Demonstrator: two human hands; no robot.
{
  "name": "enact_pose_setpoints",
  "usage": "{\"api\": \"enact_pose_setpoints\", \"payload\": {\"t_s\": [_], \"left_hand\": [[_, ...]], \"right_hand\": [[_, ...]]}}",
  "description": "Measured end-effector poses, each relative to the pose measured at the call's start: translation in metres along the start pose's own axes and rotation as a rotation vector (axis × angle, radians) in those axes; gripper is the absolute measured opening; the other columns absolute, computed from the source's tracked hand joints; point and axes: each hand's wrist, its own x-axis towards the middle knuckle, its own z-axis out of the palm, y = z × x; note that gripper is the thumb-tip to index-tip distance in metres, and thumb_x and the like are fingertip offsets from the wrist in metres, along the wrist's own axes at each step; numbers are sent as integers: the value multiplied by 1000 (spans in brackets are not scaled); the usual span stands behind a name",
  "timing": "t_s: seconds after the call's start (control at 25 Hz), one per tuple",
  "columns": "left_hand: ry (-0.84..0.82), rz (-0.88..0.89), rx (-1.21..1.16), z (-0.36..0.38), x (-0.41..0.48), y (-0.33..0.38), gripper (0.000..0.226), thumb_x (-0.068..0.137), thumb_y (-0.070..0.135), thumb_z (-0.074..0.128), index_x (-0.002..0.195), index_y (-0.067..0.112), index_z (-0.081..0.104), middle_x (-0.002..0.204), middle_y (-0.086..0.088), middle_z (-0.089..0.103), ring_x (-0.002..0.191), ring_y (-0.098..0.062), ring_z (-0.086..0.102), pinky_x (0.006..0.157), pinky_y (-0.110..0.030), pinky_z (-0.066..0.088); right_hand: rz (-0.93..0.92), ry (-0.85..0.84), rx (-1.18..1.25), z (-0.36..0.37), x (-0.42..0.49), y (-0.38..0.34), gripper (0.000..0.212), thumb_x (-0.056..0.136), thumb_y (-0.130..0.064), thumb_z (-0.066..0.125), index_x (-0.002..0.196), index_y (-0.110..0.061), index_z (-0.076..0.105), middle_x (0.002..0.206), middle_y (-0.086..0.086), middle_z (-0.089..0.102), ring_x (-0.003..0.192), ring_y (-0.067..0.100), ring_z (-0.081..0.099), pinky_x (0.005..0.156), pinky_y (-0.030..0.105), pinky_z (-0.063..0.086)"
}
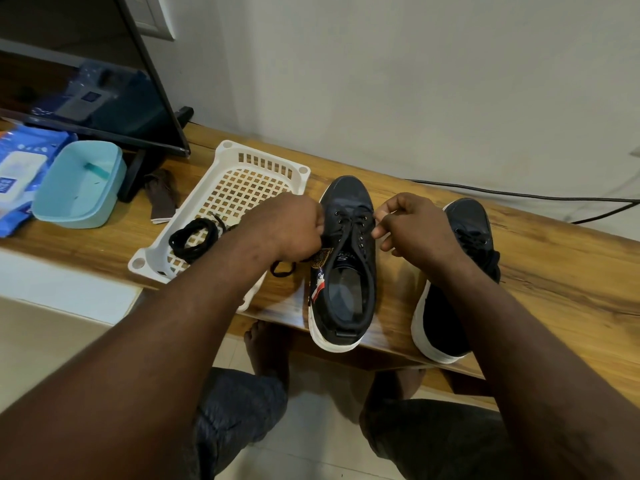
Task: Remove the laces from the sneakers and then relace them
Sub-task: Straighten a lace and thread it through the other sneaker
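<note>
Figure: lacing work at the near sneaker. The left grip (294,226) was curled into a closed fist against the left eyelet row of the sneaker (343,282). It appeared to hold the lace (349,220), whose slack (282,268) looped out just beneath it. The right grip (408,226) had thumb and forefinger pressed together at the right eyelet row, seemingly pinching the same lace, though the strand between the fingertips was too small to confirm. The sneaker stood upright between the two grips, toe pointing away, on the bench (554,271). Only the eyelets nearest the toe carried crossings. Whether the lace was going in or coming out could not be told.

To do this step well, both sides should probably be drawn with even tension. The lace is best kept flat through each eyelet, the shoe steadied by the idle fingers, and the slack kept clear of the bench edge.

The second sneaker (469,220) lay just beyond the right grip, apparently laced.

Containers: a white basket (221,161), partly under the left grip, held a coiled black lace (194,239). Well beyond it, a teal tub (74,216) held only a thin teal strip (98,169).
</note>
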Motion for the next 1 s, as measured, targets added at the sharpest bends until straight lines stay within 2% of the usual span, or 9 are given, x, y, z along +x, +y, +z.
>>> {"api": "enact_pose_setpoints", "payload": {"t_s": [0.08, 0.16, 0.28, 0.4, 0.48, 0.56, 0.64, 0.8, 1.0], "left_hand": [[-2, 40, -184, -3, 1, 2, 15, 86, 16, 75, 90, 29, 71, 83, 11, 68, 82, -10, 65, 74, -31, 52], [-14, 83, -243, -2, -1, 2, 12, 88, 17, 77, 90, 28, 73, 81, 14, 66, 78, -5, 62, 70, -26, 46], [17, 106, -275, -3, -2, 1, 4, 90, 21, 77, 88, 25, 75, 80, 10, 69, 78, -9, 65, 72, -27, 50], [55, 21, -82, -4, 1, -8, 6, 91, 25, 73, 87, 20, 74, 83, 3, 69, 81, -17, 65, 77, -34, 55], [23, -93, 142, -4, 3, -17, 9, 91, 25, 67, 93, 19, 72, 87, -2, 66, 80, -21, 62, 80, -40, 58], [-32, -156, 211, -6, 2, -22, 11, 91, 25, 67, 98, 19, 72, 89, -2, 64, 81, -21, 62, 81, -41, 58], [-58, -97, 159, -7, 3, -23, 13, 90, 24, 71, 103, 22, 72, 91, 0, 66, 85, -20, 63, 83, -41, 57], [-42, 107, -226, -9, -1, -8, 17, 90, 26, 79, 104, 28, 70, 92, 5, 70, 88, -13, 66, 80, -31, 52], [61, 163, -158, 1, 0, 2, 6, 94, 28, 74, 89, 29, 72, 86, 10, 71, 86, -12, 67, 80, -33, 55]], "right_hand": [[-16, -2, 6, -1, -1, 1, 6, 100, -17, 65, 105, -20, 64, 77, 0, 77, 61, 11, 68, 64, 32, 52], [-41, -11, -23, 0, 0, 3, 18, 96, -21, 71, 111, -24, 63, 79, 0, 76, 67, 14, 71, 70, 38, 57], [-81, -27, -107, 2, 1, 5, 22, 93, -27, 75, 114, -29, 69, 79, -2, 74, 80, 20, 73, 84, 47, 61], [-112, -28, -140, 5, 1, 4, 11, 93, -26, 75, 104, -28, 74, 77, -4, 72, 82, 18, 72, 87, 43, 59], [-115, -8, -123, 5, 1, 4, 4, 92, -26, 76, 94, -28, 74, 76, -5, 72, 81, 17, 71, 85, 42, 60], [-105, -5, -116, 4, 1, 5, 6, 92, -26, 77, 91, -28, 72, 79, -5, 72, 82, 17, 71, 84, 42, 60], [-91, -7, -110, 3, 3, 7, 5, 93, -28, 76, 93, -28, 71, 82, -4, 73, 84, 18, 72, 85, 45, 61], [-90, -31, -73, 2, 4, 8, 4, 90, -29, 77, 89, -27, 74, 78, -5, 74, 83, 19, 72, 85, 48, 62], [-132, -42, -107, 3, 4, 9, 7, 89, -22, 80, 86, -26, 74, 73, -6, 73, 73, 11, 71, 74, 34, 58]]}}
